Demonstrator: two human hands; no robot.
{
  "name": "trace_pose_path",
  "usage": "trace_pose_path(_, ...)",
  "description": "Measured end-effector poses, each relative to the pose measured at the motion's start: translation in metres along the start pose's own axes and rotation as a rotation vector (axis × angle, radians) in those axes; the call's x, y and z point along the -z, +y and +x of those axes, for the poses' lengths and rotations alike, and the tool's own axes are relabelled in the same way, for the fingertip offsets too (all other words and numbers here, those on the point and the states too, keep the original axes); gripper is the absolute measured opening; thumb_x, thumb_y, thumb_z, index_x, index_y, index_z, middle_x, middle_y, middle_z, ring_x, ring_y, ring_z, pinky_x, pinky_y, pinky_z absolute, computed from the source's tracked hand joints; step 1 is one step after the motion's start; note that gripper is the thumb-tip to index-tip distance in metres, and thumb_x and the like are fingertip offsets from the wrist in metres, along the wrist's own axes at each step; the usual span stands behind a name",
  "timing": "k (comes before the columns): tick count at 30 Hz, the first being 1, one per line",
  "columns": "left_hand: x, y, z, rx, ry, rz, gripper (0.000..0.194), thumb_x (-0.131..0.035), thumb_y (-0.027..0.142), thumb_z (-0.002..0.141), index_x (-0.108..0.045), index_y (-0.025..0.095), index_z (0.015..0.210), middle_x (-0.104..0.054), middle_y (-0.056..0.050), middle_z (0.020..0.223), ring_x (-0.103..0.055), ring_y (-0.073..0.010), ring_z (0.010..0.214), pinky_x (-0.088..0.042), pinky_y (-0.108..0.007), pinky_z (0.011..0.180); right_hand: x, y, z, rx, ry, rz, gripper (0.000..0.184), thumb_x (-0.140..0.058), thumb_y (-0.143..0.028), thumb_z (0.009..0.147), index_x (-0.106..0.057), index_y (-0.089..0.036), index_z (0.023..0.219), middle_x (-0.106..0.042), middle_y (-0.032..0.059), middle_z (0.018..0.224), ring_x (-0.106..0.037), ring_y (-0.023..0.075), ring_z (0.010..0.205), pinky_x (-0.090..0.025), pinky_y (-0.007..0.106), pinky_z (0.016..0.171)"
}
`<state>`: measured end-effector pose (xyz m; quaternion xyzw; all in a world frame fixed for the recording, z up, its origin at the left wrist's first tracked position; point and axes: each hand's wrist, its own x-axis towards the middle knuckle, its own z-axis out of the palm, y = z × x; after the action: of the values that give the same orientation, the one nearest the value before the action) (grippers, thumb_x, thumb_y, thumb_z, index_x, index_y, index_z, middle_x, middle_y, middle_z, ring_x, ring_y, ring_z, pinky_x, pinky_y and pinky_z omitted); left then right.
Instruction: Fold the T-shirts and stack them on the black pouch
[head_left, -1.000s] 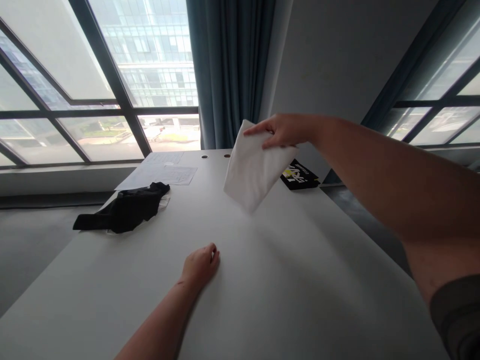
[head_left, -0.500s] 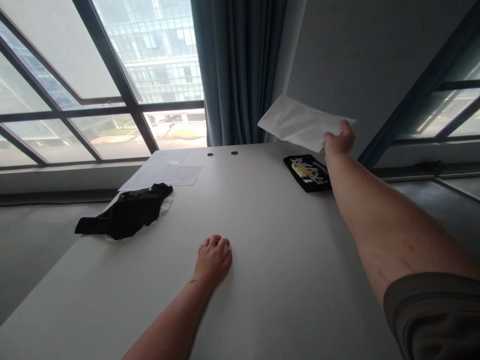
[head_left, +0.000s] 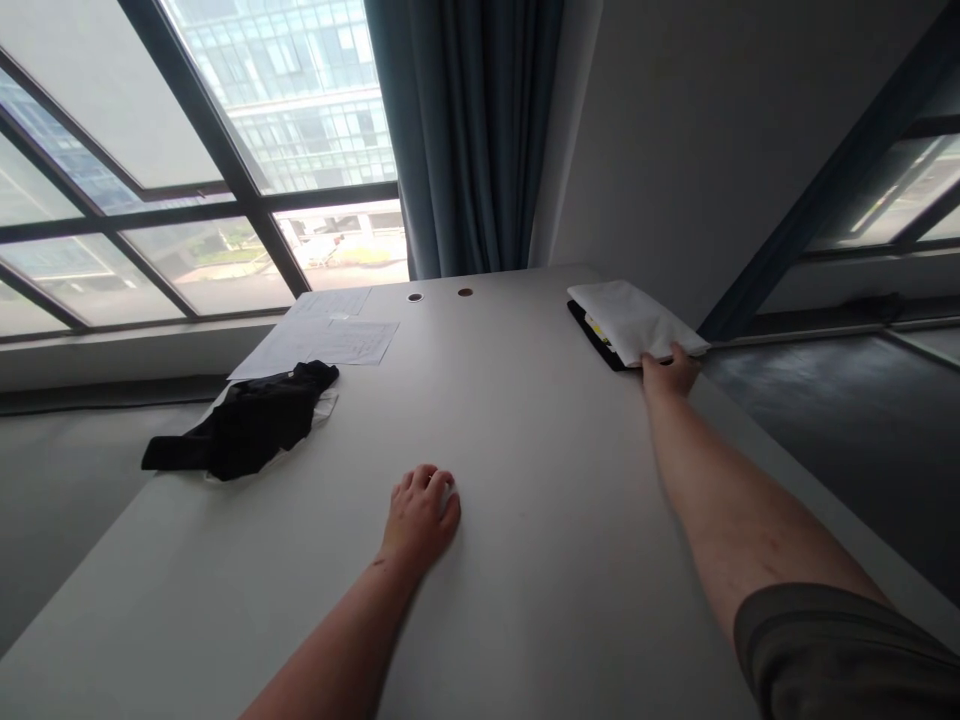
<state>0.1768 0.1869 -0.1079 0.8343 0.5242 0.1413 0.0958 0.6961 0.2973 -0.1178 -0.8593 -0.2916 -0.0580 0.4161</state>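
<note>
Covering part of the right arm (head_left: 750, 500), a grey-brown sleeve (head_left: 832, 640) is filling the lower right of the frame. At lower centre, the left hand (head_left: 424, 510) is resting palm down on the white tabletop (head_left: 517, 540), its fingers curling loosely; I cannot tell whether anything is lying beneath the palm. Right of centre, the right hand (head_left: 670, 375) is gripping the near edge of a white folded cloth (head_left: 631, 315) between thumb and fingers. This cloth is lying over a black printed cloth (head_left: 592, 334), which is showing a dark strip and some yellow along its left side. Toward the left, a black garment (head_left: 259, 425) is sprawling across the tabletop's edge, something whitish peeking out beneath it. Just above that, printed sheets of paper (head_left: 315, 335) are lying flat. Farther back, two round holes (head_left: 466, 293) are marking the tabletop, a blue curtain (head_left: 472, 140) is hanging at upper centre, and dark-framed windows (head_left: 322, 130) are occupying the upper left
</note>
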Motion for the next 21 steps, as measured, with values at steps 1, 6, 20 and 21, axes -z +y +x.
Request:
trace_pose_path(1, 0.000, 0.000, 0.000, 0.001, -0.003, -0.001, 0.019, -0.058, 0.029, 0.095, -0.065, 0.027, 0.113, -0.063, -0.008, 0.121, -0.057, -0.0264, 0.114, -0.045, -0.041, 0.098, 0.000, 0.000, -0.003, -0.027, 0.014, -0.008, 0.063, -0.066, -0.028, 0.091, -0.055, -0.002, 0.147, -0.046, 0.0300, 0.138, -0.044, 0.0294, 0.119, -0.035, 0.040, 0.100)
trace_pose_path(6, 0.001, -0.001, 0.001, 0.021, -0.008, -0.005, 0.019, -0.059, 0.031, 0.094, -0.066, 0.028, 0.112, -0.065, -0.008, 0.120, -0.059, -0.0259, 0.112, -0.045, -0.040, 0.098, 0.001, 0.000, -0.026, 0.073, -0.007, -0.082, 0.060, -0.055, -0.025, 0.091, -0.056, 0.000, 0.146, -0.040, 0.0344, 0.142, -0.043, 0.0373, 0.123, -0.034, 0.046, 0.102)
trace_pose_path(20, 0.012, -0.107, 0.084, 0.311, 0.145, 0.082, 0.023, -0.056, 0.038, 0.095, -0.070, 0.023, 0.106, -0.067, -0.011, 0.115, -0.061, -0.0286, 0.110, -0.045, -0.038, 0.095, 0.033, 0.007, -0.131, 0.454, -0.409, -0.417, 0.053, -0.044, -0.028, 0.094, -0.065, -0.011, 0.140, -0.055, 0.0198, 0.150, -0.051, 0.0297, 0.135, -0.036, 0.042, 0.118)
trace_pose_path(21, 0.014, -0.113, 0.089, 0.328, 0.151, 0.091, 0.023, -0.056, 0.038, 0.095, -0.069, 0.023, 0.106, -0.066, -0.012, 0.115, -0.060, -0.0292, 0.111, -0.045, -0.038, 0.095, 0.039, 0.005, -0.152, 0.509, -0.447, -0.431, 0.055, -0.042, -0.030, 0.096, -0.062, -0.012, 0.143, -0.052, 0.0195, 0.153, -0.048, 0.0301, 0.140, -0.033, 0.043, 0.120)
